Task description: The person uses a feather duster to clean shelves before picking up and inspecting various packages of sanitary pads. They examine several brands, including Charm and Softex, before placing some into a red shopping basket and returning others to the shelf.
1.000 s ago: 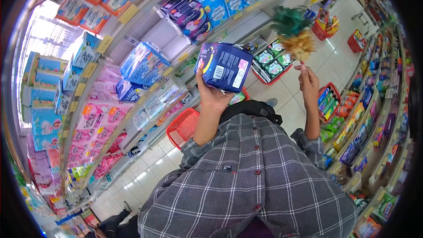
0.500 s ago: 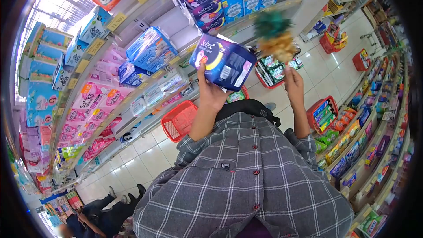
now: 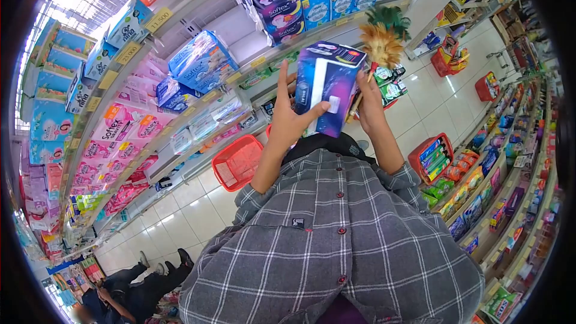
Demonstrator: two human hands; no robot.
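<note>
A dark blue and purple pack of sanitary pads (image 3: 329,93) is held up in front of my chest. My left hand (image 3: 291,117) grips it from the left, thumb across its printed face and index finger pointing up beside it. On the pack's right side, my right hand (image 3: 373,103) touches the edge while closed round the handle of a feather duster. The duster's feathers (image 3: 382,45), tan and green, stick up past that hand. Behind the pack, similar Softex packs (image 3: 277,12) stand stacked on the shelf, with blue packs (image 3: 315,5) alongside.
Shelves of pink pad packs (image 3: 117,121) curve along the left. A red basket (image 3: 238,161) stands on the tiled floor (image 3: 186,204), and a filled red basket (image 3: 433,157) is at the right. Product racks (image 3: 480,204) line the right side. Another person (image 3: 123,291) is at lower left.
The pack has moved right and been turned to show another side. My right hand has come in to the pack with the duster, and the duster's blur is gone.
</note>
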